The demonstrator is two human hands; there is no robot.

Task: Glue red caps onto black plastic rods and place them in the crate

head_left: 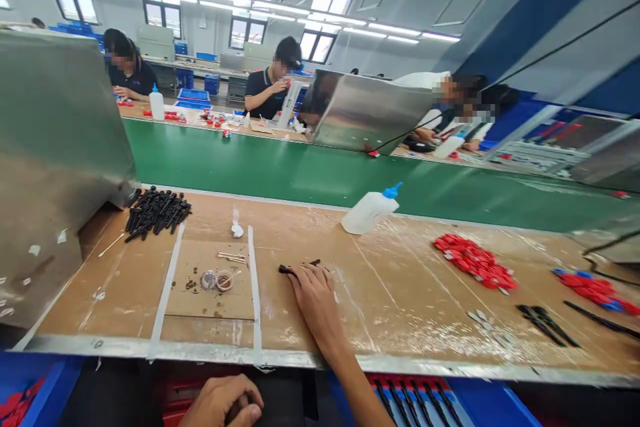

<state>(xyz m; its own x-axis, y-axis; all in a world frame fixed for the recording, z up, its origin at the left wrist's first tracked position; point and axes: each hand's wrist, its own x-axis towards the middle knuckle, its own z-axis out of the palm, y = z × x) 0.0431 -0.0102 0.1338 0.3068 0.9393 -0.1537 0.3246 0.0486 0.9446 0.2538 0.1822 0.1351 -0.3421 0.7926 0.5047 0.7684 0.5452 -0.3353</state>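
A small black plastic part (285, 269) is partly covered on the brown, glossy tabletop (400, 313) by the right hand (313, 290), its fingers close together; whether it is gripped cannot be told. The left hand (220, 403) is curled below the near edge, its contents hidden. The work is judged partway along: loose black rods (157, 213) are heaped at left, while black-and-red pieces (411, 400) are lined up below, at right. Beyond a green surface (250, 163), people (263, 93) are seen under strip lights (273, 13).
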